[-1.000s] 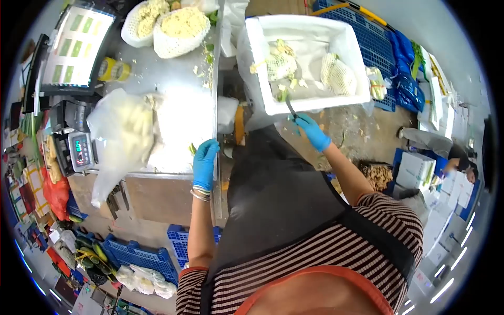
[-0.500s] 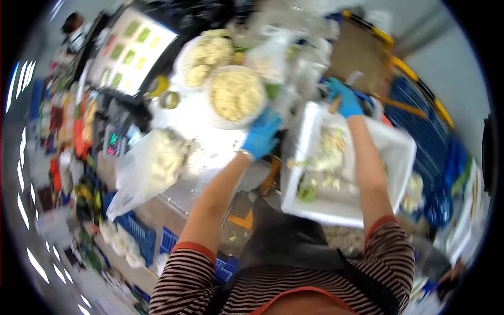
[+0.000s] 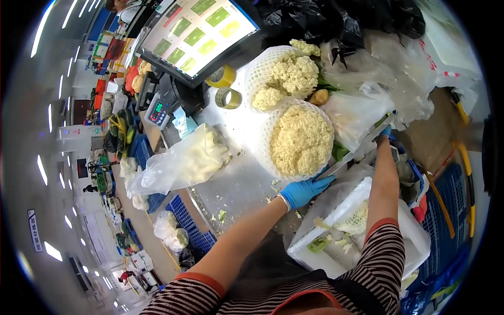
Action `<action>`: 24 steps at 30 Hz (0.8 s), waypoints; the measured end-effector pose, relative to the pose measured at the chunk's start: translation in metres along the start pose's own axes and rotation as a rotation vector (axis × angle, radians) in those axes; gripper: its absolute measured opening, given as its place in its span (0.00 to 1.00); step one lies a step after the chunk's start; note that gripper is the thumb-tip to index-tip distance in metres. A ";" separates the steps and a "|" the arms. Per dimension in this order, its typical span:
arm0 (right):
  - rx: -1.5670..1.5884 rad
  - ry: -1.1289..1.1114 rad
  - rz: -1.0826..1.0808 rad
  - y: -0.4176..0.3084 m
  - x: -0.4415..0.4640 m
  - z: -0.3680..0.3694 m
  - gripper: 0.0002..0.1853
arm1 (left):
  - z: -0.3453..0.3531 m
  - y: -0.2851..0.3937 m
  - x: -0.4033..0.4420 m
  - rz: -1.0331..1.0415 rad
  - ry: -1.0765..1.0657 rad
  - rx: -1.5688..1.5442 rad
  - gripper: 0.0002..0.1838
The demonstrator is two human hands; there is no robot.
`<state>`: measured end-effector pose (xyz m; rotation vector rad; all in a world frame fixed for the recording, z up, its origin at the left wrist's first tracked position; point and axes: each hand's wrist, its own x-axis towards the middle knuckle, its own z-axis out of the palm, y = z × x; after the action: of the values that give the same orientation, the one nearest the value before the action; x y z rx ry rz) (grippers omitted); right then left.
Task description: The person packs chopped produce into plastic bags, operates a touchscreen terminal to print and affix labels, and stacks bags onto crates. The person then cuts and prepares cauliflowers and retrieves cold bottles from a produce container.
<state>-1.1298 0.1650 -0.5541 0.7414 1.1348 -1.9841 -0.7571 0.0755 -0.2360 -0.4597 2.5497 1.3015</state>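
Note:
My left hand [image 3: 307, 192], in a blue glove, lies with its fingers stretched out along the edge of the metal table [image 3: 231, 184]. It is just below a large cauliflower [image 3: 302, 140] in a white foam net. Whether it touches the net, I cannot tell. My right hand [image 3: 386, 132], also gloved in blue, is at the far end of the table's right edge. Its fingers are mostly hidden, and so is anything in them. A second netted cauliflower [image 3: 291, 74] sits behind the first. Between the hands is a clear plastic bag [image 3: 354, 115].
A white foam box [image 3: 349, 199] with vegetable scraps stands below my right forearm. At left on the table are a bag of pale pieces [image 3: 202, 155], tape rolls [image 3: 228, 98], a scale display [image 3: 157, 111] and a monitor [image 3: 202, 34]. Black plastic bags [image 3: 315, 23] lie at the back.
My view has turned, and the table things now appear larger and lower. My right hand has gone from above the foam box to the table's edge; the brown object by it no longer shows.

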 end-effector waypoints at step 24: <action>-1.035 -0.220 -0.431 -0.047 -0.609 -0.153 0.07 | 0.042 -0.027 -0.006 0.467 0.057 0.779 0.29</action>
<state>-0.7998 0.5017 -0.1371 -0.2734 2.0073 -1.3984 -0.7380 0.0953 -0.2778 0.2713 3.0296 0.2899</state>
